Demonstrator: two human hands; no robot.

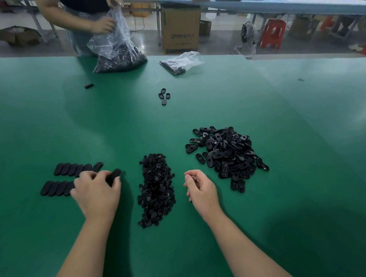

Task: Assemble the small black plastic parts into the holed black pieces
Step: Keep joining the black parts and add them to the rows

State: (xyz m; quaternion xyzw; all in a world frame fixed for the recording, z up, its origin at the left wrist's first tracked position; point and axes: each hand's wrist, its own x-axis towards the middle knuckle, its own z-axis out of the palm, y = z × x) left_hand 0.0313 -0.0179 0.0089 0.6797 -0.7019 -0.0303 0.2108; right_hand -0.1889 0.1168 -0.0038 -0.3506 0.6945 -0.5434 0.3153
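Note:
A heap of small black plastic parts point(156, 188) lies in the middle of the green table. To its right is a pile of holed black oval pieces point(229, 153). At the left, two rows of black oval pieces point(76, 168) lie side by side. My left hand point(97, 192) hovers over the right end of the lower row and pinches one black oval piece point(113, 176). My right hand point(199, 187) hangs between the two heaps with its fingers loosely curled; I see nothing held in it.
Across the green table point(289, 127) a person holds a clear bag of black parts point(118, 48). A smaller clear bag point(181, 63) lies nearby. A few loose black pieces point(164, 95) and one stray part point(89, 85) sit mid-table. Cardboard boxes and red stools stand beyond.

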